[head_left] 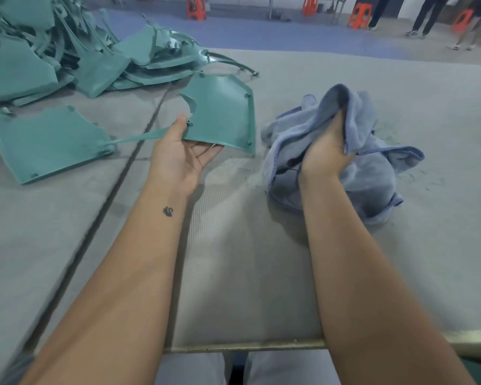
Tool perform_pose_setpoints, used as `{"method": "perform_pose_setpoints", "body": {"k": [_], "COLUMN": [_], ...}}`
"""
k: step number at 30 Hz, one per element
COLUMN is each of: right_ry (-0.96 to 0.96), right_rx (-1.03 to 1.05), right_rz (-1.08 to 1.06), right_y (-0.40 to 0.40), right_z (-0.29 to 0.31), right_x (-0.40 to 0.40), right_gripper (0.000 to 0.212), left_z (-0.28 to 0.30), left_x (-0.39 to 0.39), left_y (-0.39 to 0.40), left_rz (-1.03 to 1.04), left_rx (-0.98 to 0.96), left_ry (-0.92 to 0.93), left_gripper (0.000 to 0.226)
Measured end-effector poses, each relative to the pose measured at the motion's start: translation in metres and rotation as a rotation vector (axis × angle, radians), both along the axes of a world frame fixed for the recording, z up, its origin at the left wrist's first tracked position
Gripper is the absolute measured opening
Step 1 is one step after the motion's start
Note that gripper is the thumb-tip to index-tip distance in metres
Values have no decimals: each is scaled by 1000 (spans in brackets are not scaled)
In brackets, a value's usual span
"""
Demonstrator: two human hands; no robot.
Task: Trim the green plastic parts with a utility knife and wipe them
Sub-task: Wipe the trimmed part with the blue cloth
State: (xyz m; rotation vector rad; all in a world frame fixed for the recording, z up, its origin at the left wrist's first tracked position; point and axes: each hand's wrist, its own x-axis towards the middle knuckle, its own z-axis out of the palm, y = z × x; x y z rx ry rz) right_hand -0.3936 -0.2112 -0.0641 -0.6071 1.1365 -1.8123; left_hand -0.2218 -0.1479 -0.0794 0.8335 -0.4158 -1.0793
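A flat green plastic part with small studs along its edge is lifted at the table's middle. My left hand holds it from below, thumb on top and fingers under its near edge. A thin green strip joins this part to a second green part lying to the left. My right hand grips a crumpled blue cloth that rests on the table just right of the held part. No utility knife shows in this view.
A large heap of green plastic parts fills the far left of the grey table. A dark seam runs across the table. The near metal edge is by my legs. Orange stools and standing people are beyond.
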Motion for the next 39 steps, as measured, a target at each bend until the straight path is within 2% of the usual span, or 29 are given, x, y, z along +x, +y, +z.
{"method": "perform_pose_setpoints", "body": {"k": [2,3,5,7,9,11,16,18,20,23,27,30,31,32,34,35,37,39], "right_ry": [42,127,326,601,839,861,749,890,1037,994,953,747,763,858,1197,1297,1376,1477], "right_rx": [-67,-81,-134,-216,-339,-405,-374,-311,-187,-145,-394,-330,-300,-265,-202,-153,-147,-286], "right_rz": [23,88,199,301,458,568,712,666,550,575,709,813,806,775,639,568,471,433], "right_y": [4,7,13,19,26,33,25,19,12,9,28,30,27,23,12,9,9,18], "right_z": [-3,-5,-8,-8,-11,-14,-16,-14,-17,-20,-18,-17,-18,-19,-25,-26,-25,-19], "right_x": [0,4,16,31,45,50,42,40,36,33,43,43,41,39,31,28,27,31], "right_gripper": [23,21,19,32,27,17,17,33,37,27,6,18,20,20,6,13,31,22], "left_z": [-1,-2,-2,-1,-1,-1,-1,0,-1,-3,-5,-8,-7,-7,-7,-6,-7,-5], "left_x": [-3,-6,-12,-19,-23,-24,-29,-29,-28,-27,-27,-27,-25,-24,-21,-20,-20,-20], "left_y": [1,2,3,2,2,2,1,2,2,2,1,0,0,-1,-2,-1,-3,-3], "left_rz": [-38,-77,-171,-229,-226,-208,-152,-155,-159,-165,-165,-137,-123,-105,-77,-73,-54,-21], "left_rx": [48,72,94,73,30,-6,-3,-6,-10,-9,-20,-3,14,24,20,13,-1,-11], "left_ry": [-56,-78,-120,-172,-204,-186,-252,-260,-268,-262,-260,-259,-236,-205,-148,-127,-68,36], "left_gripper": [25,25,25,26,28,28,26,25,25,26,24,24,25,26,28,29,30,30]}}
